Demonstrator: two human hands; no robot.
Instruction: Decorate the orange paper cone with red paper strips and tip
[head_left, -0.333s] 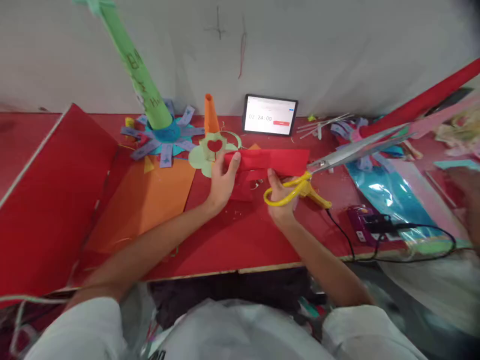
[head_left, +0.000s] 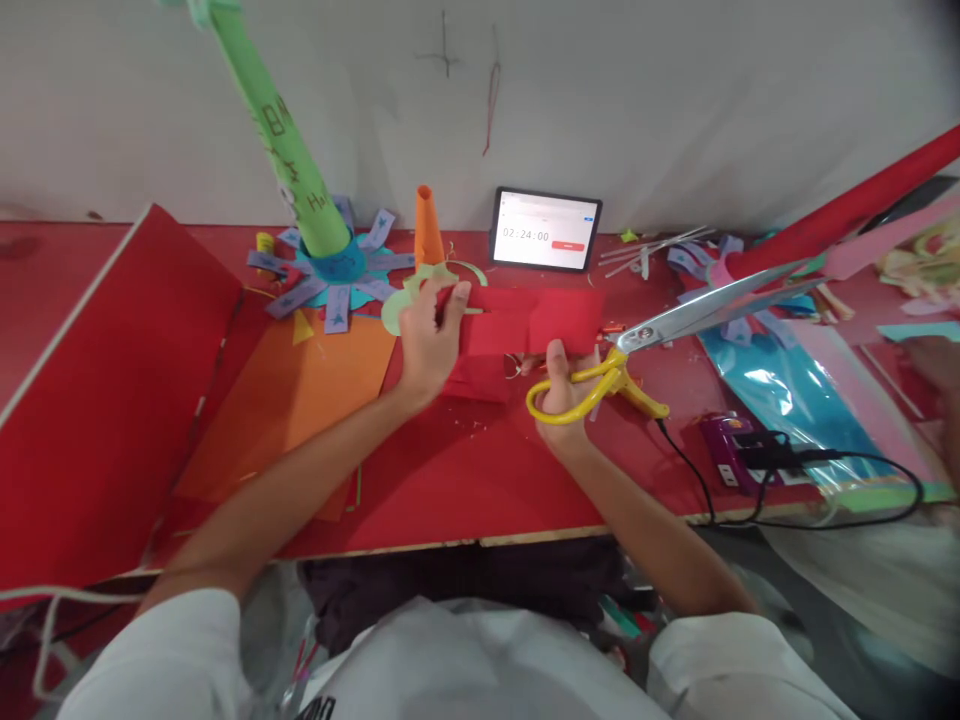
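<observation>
Red paper: a folded strip held just above the table, centre of view, in front of the tablet. Long axis runs left to right.

Left hand: pinches the paper's left end, thumb on top, fingers curled beneath. Back of the hand covers part of a pale green cutout.

Right hand: fingers through the yellow handles of the scissors, thumb tip touching the paper's lower edge near its right end. Hand closed round the handles. Blades point right and away from the paper, lying close together; whether fully closed, cannot tell.

Under the paper: a second red piece flat on the table, with small scraps around it.

Left of the hands: orange sheet lying flat, partly under a large red board tilted up at the left edge.

Behind: orange cone upright; green tube leaning, standing in a blue base with purple strips spread round it.

Tablet shows 02:24:00, propped against the wall.

Right side: shiny blue sheet, purple device with black cable, long red roll lying diagonally. Another person's hand at the far right edge, blurred.
</observation>
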